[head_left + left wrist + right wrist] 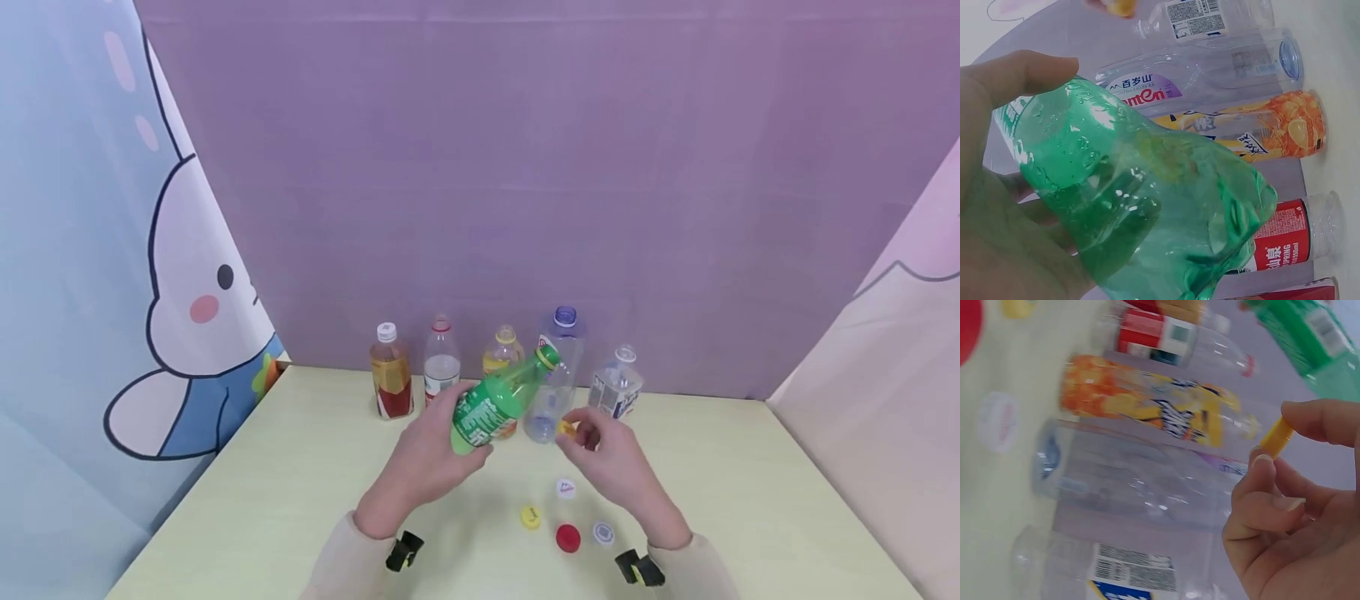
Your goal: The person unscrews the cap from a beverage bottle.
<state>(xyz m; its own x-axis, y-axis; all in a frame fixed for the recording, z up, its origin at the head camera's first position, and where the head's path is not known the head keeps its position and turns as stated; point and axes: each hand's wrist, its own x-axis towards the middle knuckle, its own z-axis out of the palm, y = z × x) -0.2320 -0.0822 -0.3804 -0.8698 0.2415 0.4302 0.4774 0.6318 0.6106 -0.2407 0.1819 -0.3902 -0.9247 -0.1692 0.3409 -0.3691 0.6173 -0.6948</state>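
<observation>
My left hand grips a green plastic bottle around its lower body, lifted above the table. The bottle leans to the right, and its neck has a yellow ring and no cap on it. In the left wrist view the bottle's clear green base fills the middle, with droplets inside. Between thumb and fingertips my right hand pinches a small yellow-orange bottle cap. That cap is below and right of the bottle's neck, apart from it.
Along the back stand a capped tea bottle, a red-ringed bottle, an orange-label bottle, a tall clear bottle and a squarish bottle. Nearer lie white, yellow, red and blue-patterned caps.
</observation>
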